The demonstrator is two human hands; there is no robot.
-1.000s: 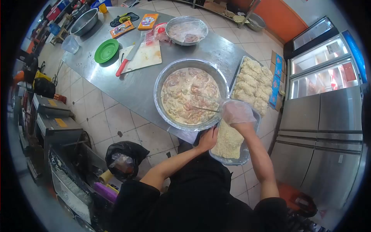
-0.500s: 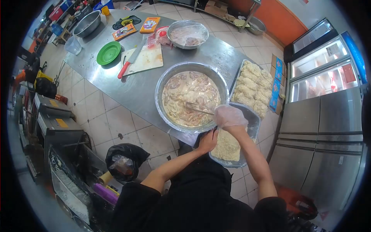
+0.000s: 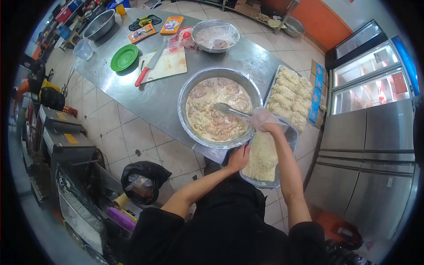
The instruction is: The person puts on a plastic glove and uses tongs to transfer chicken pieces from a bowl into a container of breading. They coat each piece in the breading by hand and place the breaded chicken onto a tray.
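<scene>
A large metal bowl (image 3: 182, 106) holds raw meat pieces (image 3: 216, 99) in a pale, creamy liquid. My right hand (image 3: 263, 119), in a clear plastic glove, grips metal tongs (image 3: 232, 110) over the bowl's right side, their tip at the mixture. At the bowl's lower right rim, my bare left hand (image 3: 239, 159) has its fingers curled against the edge, partly hidden. Beneath my right forearm lies a grey tub (image 3: 289, 139) with pale, crumbly breading (image 3: 261, 161). Beyond it stands a tray of breaded pieces (image 3: 289, 97) in rows.
Farther up the steel table (image 3: 119, 90) are a red-handled knife (image 3: 148, 68) on a white cutting board (image 3: 172, 66), a green plate (image 3: 124, 58) and a film-covered bowl (image 3: 215, 36). A steel refrigerator (image 3: 362, 145) stands to the right; a black bag (image 3: 143, 183) sits lower left.
My right hand has moved slightly up with the tongs, which now lie at a different angle and show more metal. My left hand stays at the bowl's rim.
</scene>
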